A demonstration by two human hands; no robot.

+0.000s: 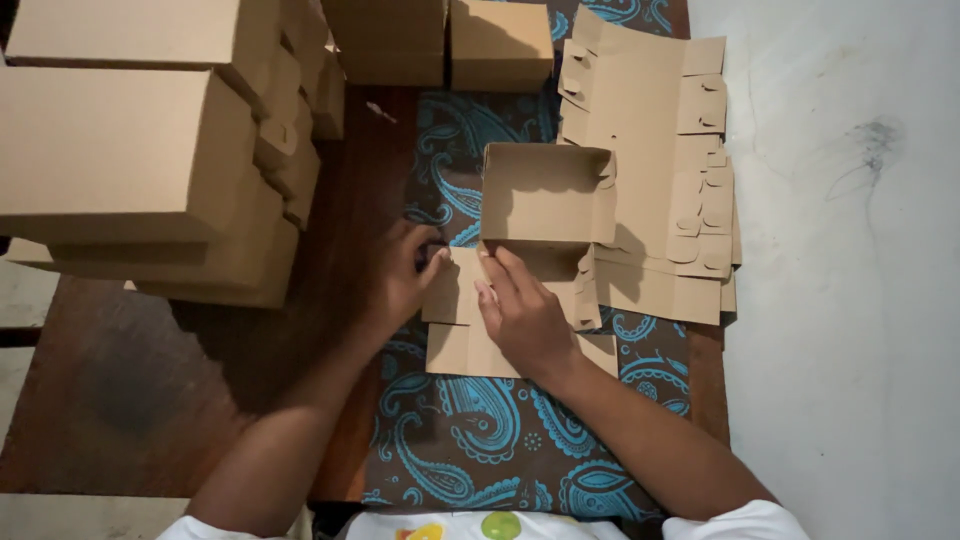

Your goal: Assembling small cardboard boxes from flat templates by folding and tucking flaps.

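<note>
A half-folded brown cardboard box (545,205) lies on a blue paisley cloth (480,430), its far walls raised and its near flaps still flat. My left hand (400,280) grips the left side flap of the box with thumb and fingers pinched on its edge. My right hand (520,310) presses flat on the near panel, fingers pointing toward the box's inner fold.
A pile of flat unfolded box blanks (665,150) lies right of the box. Several finished closed boxes (140,150) are stacked at the left, and two more (445,40) stand at the far edge. A dark wooden surface (130,400) and a white floor (850,300) flank the cloth.
</note>
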